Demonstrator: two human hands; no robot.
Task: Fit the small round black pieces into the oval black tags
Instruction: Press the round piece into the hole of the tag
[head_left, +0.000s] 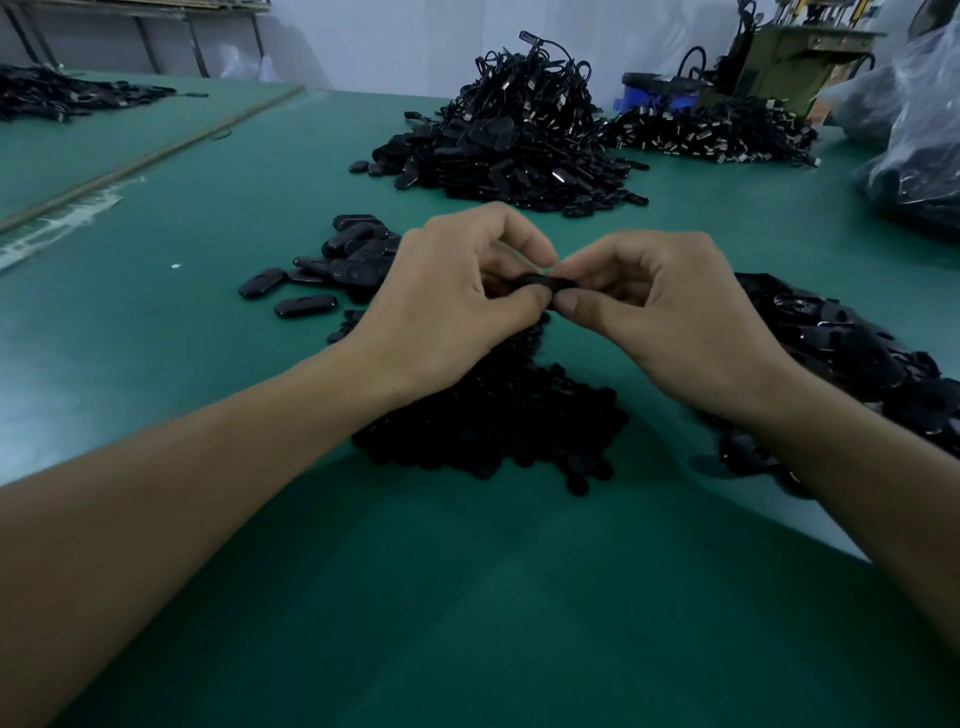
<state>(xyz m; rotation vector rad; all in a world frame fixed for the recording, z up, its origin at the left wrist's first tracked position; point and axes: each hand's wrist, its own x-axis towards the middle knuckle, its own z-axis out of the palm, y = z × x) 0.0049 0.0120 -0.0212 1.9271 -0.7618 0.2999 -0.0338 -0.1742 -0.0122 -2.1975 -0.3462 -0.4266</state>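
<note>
your left hand (457, 291) and right hand (660, 312) both pinch one oval black tag (545, 283) by its ends, above the heap of small round black pieces (493, 415); probably light, stiff, slick plastic, so hold the edges, leave the middle free

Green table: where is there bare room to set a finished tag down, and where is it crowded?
Bare: the green table left of the loose oval tags, and the near strip between the forearms, before the round pieces. Crowded: under the left hand and right hand pinching one tag, the right pile, the far heap.
</note>
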